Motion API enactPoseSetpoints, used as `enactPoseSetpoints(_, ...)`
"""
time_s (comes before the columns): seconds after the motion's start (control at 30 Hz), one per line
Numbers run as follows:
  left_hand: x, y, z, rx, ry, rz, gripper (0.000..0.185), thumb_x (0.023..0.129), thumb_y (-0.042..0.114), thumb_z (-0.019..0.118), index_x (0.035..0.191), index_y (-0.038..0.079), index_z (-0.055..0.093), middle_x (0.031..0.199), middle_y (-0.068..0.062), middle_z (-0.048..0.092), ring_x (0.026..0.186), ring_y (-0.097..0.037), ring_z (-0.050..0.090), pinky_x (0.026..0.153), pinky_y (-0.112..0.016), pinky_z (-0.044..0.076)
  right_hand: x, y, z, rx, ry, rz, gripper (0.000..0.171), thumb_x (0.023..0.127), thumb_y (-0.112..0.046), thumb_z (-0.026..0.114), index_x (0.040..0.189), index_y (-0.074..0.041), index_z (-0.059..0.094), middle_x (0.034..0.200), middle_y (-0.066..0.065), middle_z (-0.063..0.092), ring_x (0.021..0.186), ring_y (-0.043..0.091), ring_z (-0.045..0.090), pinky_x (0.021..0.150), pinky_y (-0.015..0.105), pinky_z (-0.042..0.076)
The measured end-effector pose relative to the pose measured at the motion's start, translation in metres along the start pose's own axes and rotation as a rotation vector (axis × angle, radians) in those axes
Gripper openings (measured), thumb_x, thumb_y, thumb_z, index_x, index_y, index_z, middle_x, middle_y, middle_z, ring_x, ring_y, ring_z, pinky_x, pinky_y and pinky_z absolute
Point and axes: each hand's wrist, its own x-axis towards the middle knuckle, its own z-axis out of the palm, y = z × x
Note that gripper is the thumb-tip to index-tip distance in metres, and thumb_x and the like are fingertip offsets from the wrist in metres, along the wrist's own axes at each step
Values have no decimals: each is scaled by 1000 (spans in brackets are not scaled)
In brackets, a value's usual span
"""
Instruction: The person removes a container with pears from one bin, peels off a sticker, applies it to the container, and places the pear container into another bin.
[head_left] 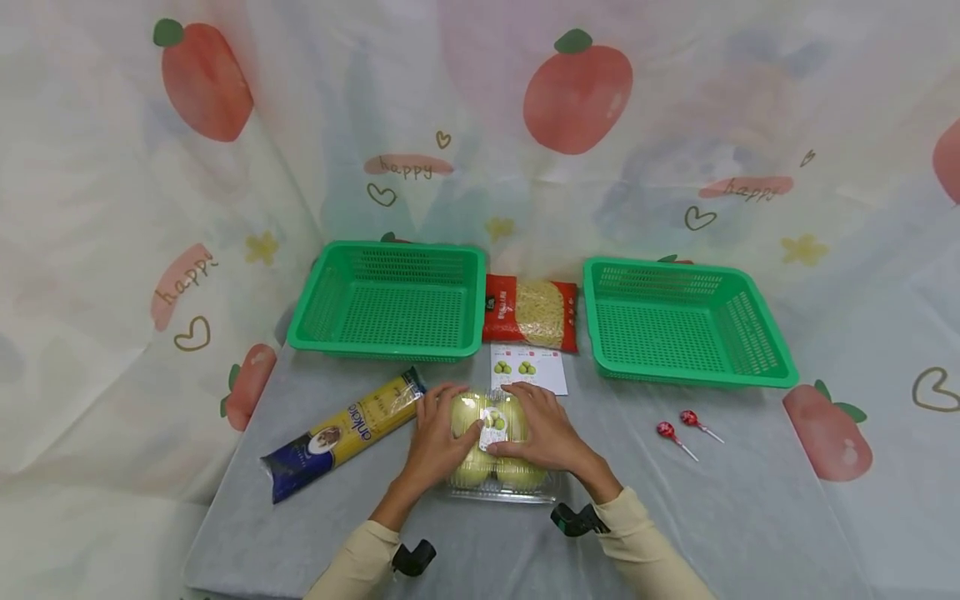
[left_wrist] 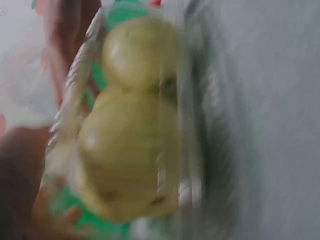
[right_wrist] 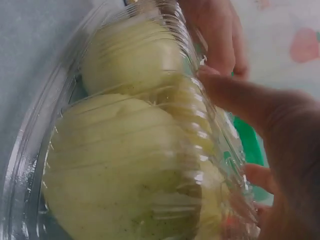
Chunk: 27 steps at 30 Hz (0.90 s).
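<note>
A clear plastic box (head_left: 501, 492) of yellow-green round fruit (head_left: 471, 473) stands on the table in front of me. On the middle of its lid lies a white label (head_left: 493, 427) with a picture of green fruit. My left hand (head_left: 438, 433) rests on the box's left side, its thumb at the label. From the right, my right hand (head_left: 546, 429) lies over the lid with its fingers spread and its thumb at the label's near edge. The left wrist view, blurred, shows the fruit (left_wrist: 132, 145) through the box's side. In the right wrist view, fruit (right_wrist: 125, 165) fills the ribbed box.
Behind the box lies a sheet of labels (head_left: 551, 375), then a red pasta bag (head_left: 538, 312). Green baskets stand left (head_left: 386, 354) and right (head_left: 697, 379) of it. A yellow-and-blue spaghetti pack (head_left: 345, 433) is at the left; two lollipops (head_left: 666, 430) lie at the right.
</note>
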Motion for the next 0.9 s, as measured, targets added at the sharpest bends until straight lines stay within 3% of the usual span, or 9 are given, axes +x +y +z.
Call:
enactPoseSetpoints(0.13,-1,-3,-12,-19,-143,23,92,87,40,83,163,16,39,169,-20,21,151,-42,18,109,-72,39,9,7,5,19,103,50,66,89,-54,82,141,-19,64,142,8,64,126,34,55,100,59,49)
enactPoseSetpoints(0.2,-2,-5,-15,-33,-180,22,98,85,42,85,165,16,36,171,-20,18,153,-44,15,109,-76,36,13,10,9,35,172,64,50,92,-49,81,131,-20,69,132,5,70,118,30,60,96,54,51)
enactPoseSetpoints(0.33,-1,-3,-9,-15,-116,-5,91,85,44,86,161,19,43,167,-20,26,147,-42,25,106,-72,41,12,12,13,25,214,40,43,96,-45,77,129,-18,71,129,7,72,116,32,62,95,54,50)
enactPoseSetpoints(0.5,1,1,7,24,17,-53,75,89,45,84,153,22,52,158,-16,38,134,-36,37,98,-61,45,0,10,5,24,41,35,77,87,-53,83,149,-15,58,149,16,55,131,39,49,103,64,46)
enactPoseSetpoints(0.6,3,1,9,36,23,-49,71,92,43,82,152,20,53,156,-17,39,138,-37,34,98,-63,44,-2,9,3,61,12,64,87,81,-57,87,151,-17,56,149,15,54,130,36,48,102,63,47)
enactPoseSetpoints(0.8,4,-1,-7,38,-136,-23,95,83,50,87,161,21,42,162,-16,31,142,-38,27,101,-67,44,8,9,18,51,227,95,49,90,-53,81,128,-24,70,123,5,69,114,31,60,93,57,49)
enactPoseSetpoints(0.9,6,1,-1,72,-72,-52,92,82,57,87,158,24,47,160,-15,35,136,-35,33,95,-60,48,9,9,20,32,256,83,39,96,-48,76,127,-24,71,123,5,71,115,33,62,95,59,48)
